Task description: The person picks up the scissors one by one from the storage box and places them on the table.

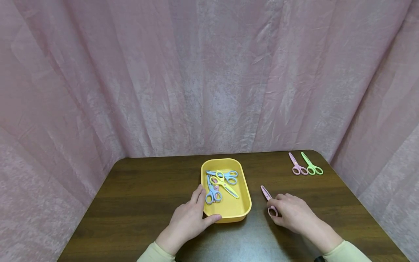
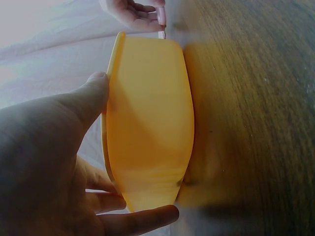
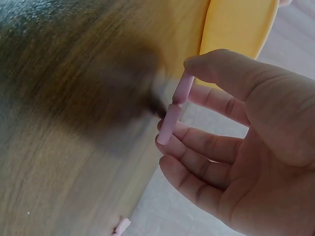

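Note:
A yellow tray (image 1: pixel 229 211) holds blue scissors (image 1: pixel 214 194), yellow scissors (image 1: pixel 226 185), a second blue pair and a mostly covered pink pair. The left hand (image 1: pixel 188 220) rests at the tray's near left corner, thumb on the near rim and fingers along the left side; the left wrist view shows them on the tray wall (image 2: pixel 152 108). To the right of the tray, the right hand (image 1: pixel 292 213) pinches pink scissors (image 1: pixel 266 193) by the handles, blades pointing away. In the right wrist view thumb and fingers hold the pink handle (image 3: pixel 183 89).
At the table's back right corner lie pink scissors (image 1: pixel 295 165) and green scissors (image 1: pixel 311 165), side by side with handles touching. The brown wooden table (image 1: pixel 140 189) reaches a pink curtain (image 1: pixel 196 91) behind, which also hangs at both sides.

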The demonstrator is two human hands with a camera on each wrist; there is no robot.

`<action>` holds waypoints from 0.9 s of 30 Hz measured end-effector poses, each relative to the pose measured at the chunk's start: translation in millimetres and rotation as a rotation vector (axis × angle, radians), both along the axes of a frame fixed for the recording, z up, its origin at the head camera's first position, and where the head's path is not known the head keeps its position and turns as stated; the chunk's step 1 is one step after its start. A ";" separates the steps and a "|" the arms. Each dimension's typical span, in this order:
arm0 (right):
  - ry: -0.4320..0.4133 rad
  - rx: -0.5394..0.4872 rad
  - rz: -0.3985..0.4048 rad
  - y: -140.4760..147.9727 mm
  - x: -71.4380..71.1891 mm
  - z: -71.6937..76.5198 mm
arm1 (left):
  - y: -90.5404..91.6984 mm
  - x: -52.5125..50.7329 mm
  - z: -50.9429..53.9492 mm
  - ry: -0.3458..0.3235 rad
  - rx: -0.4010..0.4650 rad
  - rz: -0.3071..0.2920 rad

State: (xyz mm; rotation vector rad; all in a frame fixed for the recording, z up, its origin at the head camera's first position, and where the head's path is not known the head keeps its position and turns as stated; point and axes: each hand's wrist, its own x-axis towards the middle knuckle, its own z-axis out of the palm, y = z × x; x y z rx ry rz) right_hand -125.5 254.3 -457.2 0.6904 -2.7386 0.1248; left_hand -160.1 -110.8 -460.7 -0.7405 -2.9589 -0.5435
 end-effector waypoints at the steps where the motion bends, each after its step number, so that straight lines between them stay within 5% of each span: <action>1: 0.000 -0.003 0.003 0.0 0.1 -0.6 | 0.0 0.0 0.1 -0.001 0.001 0.000; 27: -0.066 -0.023 -0.019 0.8 6.0 -10.6 | 0.7 1.1 2.3 -0.010 0.015 -0.002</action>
